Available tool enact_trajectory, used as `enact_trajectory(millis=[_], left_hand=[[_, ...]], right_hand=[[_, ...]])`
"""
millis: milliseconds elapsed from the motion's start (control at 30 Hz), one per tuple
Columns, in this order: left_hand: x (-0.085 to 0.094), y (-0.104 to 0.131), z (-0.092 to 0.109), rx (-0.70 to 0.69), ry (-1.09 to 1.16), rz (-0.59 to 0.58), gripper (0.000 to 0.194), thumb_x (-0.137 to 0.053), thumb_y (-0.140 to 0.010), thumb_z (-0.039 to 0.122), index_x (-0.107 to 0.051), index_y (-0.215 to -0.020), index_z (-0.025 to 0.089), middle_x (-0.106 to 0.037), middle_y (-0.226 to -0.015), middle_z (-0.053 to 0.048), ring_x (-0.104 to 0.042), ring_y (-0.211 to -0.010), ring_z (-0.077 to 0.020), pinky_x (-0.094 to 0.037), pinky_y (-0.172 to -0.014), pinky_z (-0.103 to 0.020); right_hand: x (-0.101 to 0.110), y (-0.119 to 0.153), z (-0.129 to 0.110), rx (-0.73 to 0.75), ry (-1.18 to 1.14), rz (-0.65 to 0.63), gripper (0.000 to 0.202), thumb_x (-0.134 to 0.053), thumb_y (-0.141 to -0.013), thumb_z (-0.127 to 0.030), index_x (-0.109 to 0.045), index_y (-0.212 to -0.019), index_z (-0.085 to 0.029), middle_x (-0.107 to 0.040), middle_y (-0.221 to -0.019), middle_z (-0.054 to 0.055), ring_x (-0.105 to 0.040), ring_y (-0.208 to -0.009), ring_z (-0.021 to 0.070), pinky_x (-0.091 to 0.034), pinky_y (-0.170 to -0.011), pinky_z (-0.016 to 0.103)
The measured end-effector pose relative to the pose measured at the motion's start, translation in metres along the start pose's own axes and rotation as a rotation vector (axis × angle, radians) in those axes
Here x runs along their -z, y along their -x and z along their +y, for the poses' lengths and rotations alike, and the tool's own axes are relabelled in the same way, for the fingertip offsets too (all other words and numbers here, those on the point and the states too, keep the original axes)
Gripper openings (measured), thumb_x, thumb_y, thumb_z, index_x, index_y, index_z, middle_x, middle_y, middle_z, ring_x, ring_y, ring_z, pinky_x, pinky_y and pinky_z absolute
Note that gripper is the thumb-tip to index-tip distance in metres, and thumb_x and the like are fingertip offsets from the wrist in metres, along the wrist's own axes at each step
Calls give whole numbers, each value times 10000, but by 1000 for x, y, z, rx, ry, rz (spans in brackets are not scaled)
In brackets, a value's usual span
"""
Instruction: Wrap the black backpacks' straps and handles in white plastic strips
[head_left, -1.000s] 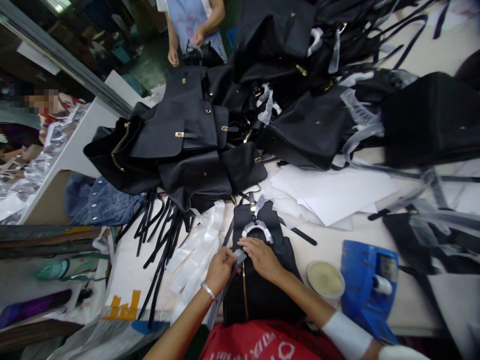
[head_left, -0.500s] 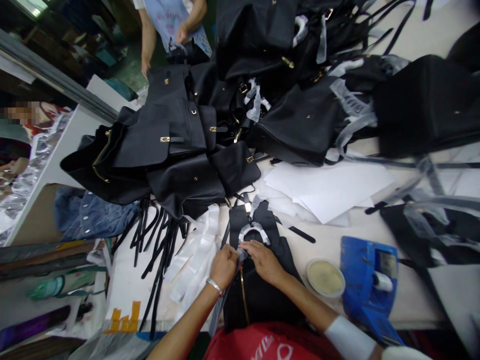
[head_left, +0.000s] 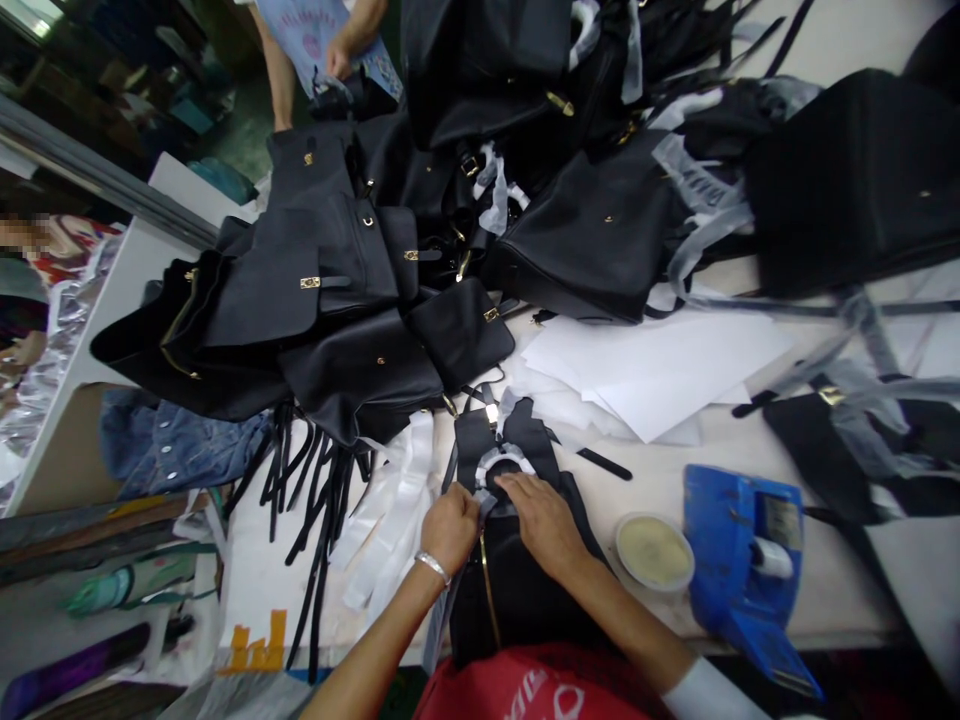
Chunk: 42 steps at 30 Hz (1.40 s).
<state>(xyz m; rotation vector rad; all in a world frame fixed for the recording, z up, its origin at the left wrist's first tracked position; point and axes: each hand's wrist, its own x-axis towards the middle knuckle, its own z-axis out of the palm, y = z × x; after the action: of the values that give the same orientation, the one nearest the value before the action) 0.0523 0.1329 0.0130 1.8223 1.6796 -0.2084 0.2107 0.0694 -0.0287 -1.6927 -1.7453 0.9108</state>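
Note:
A black bag [head_left: 525, 590] with a gold zipper lies in front of me, its upper end pointing away. Near its top is a handle wrapped in white film [head_left: 517, 458]. My left hand [head_left: 450, 527] is closed at the bag's left side, pinching a strip of clear film [head_left: 491, 507] just below the handle. My right hand [head_left: 541, 522] rests on the bag right of the strip, fingers extended and touching the bag beside the handle. Its fingertips are near the handle's lower edge.
Black bags [head_left: 360, 260] are piled at the back. Left are white strips [head_left: 397, 500], black straps [head_left: 319, 540] and a denim garment [head_left: 184, 435]. Right are white sheets [head_left: 652, 370], a round tub [head_left: 654, 552] and a blue tape dispenser [head_left: 739, 560]. A person [head_left: 322, 45] stands behind the pile.
My right hand has let go of the film strip and shifted slightly right, its fingers now spread out. My left hand stays on the strip. The view has shifted slightly.

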Motion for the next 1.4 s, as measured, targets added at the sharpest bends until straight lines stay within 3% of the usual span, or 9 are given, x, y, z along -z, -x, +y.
enact_trajectory(millis=[200,633,767,867,1000,1167,1267,1333,1400], left_hand=[[4,-8,10,-50,-113,-50,136,-467,-828,223,-554,-736,173,-641,-708,-69,-584,-692,-197,-291,-603,-278],[-15,-28,30,36,-157,-188,186,-414,-871,232,-586,-872,162,-703,-742,-65,-647,-705,-168,-378,-628,-246],[-22,-33,36,30,-238,-180,195,-414,-854,227,-587,-904,152,-706,-816,-105,-653,-799,-212,-403,-680,-275],[-26,-38,38,35,-246,-170,197,-427,-834,222,-586,-914,137,-689,-921,-162,-635,-913,-258,-410,-762,-317],[-27,-49,37,76,-1,-239,106,-501,-778,190,-588,-800,135,-669,-948,-201,-598,-1008,-309,-404,-842,-374],[-21,-45,28,81,237,-371,186,-480,-817,256,-570,-692,150,-687,-747,-123,-658,-802,-242,-492,-712,-331],[-15,-31,22,128,626,-538,193,-458,-838,286,-557,-774,133,-675,-688,-87,-661,-639,-184,-524,-602,-302],[-13,-23,19,206,903,-646,114,-550,-775,237,-533,-810,130,-668,-679,-71,-654,-582,-171,-527,-550,-289],[-12,-20,16,290,1021,-677,173,-638,-690,159,-513,-807,135,-656,-654,-49,-630,-520,-152,-501,-481,-249]], right_hand=[[2,-1,5,29,-42,-56,450,-400,-823,-15,-559,-1197,-209,-615,-1168,70,-526,-1101,204,-401,-968,373],[-4,7,31,-11,-378,20,690,-330,-736,32,-306,-1382,-210,-513,-1280,85,-538,-1124,166,-449,-981,365],[-7,5,34,-23,-403,54,688,-320,-725,36,-323,-1364,-217,-502,-1253,87,-563,-1064,163,-464,-963,379],[-7,6,31,-15,-346,72,635,-323,-746,26,-361,-1341,-193,-432,-1328,107,-504,-1149,182,-430,-1003,396],[-6,11,23,47,-176,85,542,-362,-812,-35,-384,-1338,-159,-353,-1407,130,-328,-1304,241,-352,-1060,446],[-7,10,14,103,50,-37,510,-423,-855,-88,-371,-1359,-151,-571,-1190,133,-500,-1116,249,-433,-929,408],[-10,3,11,114,159,-70,426,-461,-871,-121,-453,-1296,-155,-636,-1033,122,-554,-990,246,-444,-850,381],[-11,0,10,126,189,-65,387,-471,-874,-129,-487,-1259,-155,-642,-1013,119,-559,-974,245,-443,-840,379],[-10,1,9,129,183,-42,369,-460,-872,-117,-505,-1236,-161,-641,-1029,114,-559,-986,242,-448,-841,380]])
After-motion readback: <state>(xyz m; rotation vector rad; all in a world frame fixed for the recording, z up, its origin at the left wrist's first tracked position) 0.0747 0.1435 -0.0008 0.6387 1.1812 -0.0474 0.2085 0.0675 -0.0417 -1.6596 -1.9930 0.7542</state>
